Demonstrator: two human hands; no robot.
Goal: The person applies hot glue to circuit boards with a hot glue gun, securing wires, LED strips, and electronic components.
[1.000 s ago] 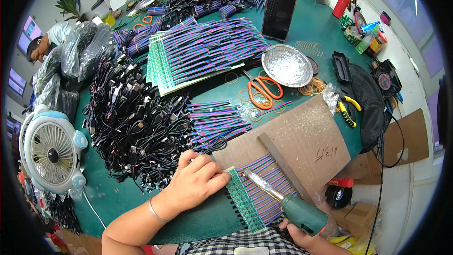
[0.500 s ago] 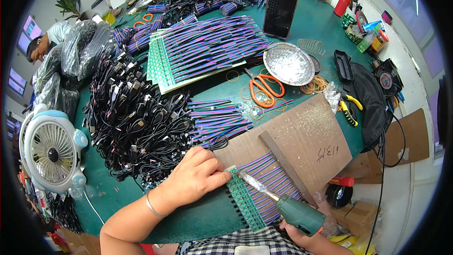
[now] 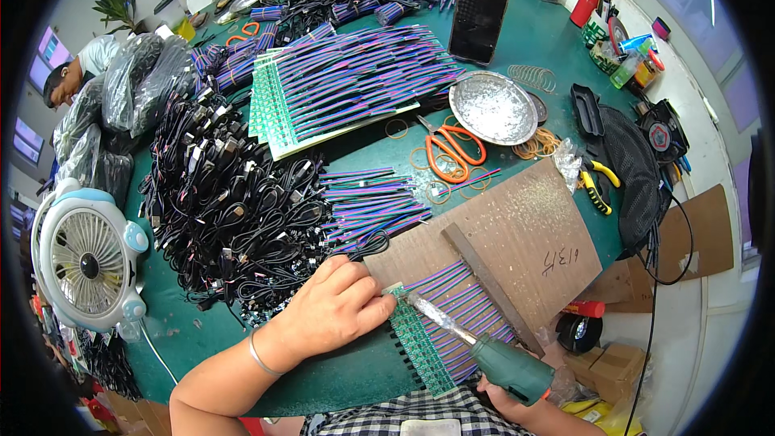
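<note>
Work board: a brown fibreboard panel [image 3: 517,226] lies flat on the green table [image 3: 355,367], stiff and heavy enough, by the look of it, to stay put under pressure.
Wire strip: a row of green circuit boards [image 3: 418,345] with purple and blue ribbon wires [image 3: 460,303] lies on the board's near end against a raised batten [image 3: 484,282]; it looks light, thin and bendable, with fine joints likely to be fragile, so it is best pinned flat from above at the board edge.
Left hand: the left hand [image 3: 335,307] rests palm down, fingers curled, pressing the strip's upper end.
Right hand: the right hand [image 3: 504,391] is mostly hidden at the lower edge; it is wrapped around the green tool [image 3: 508,367].
Tool tip: the metal nozzle [image 3: 432,315] slants down onto the circuit boards, just beside the left fingertips.
</note>
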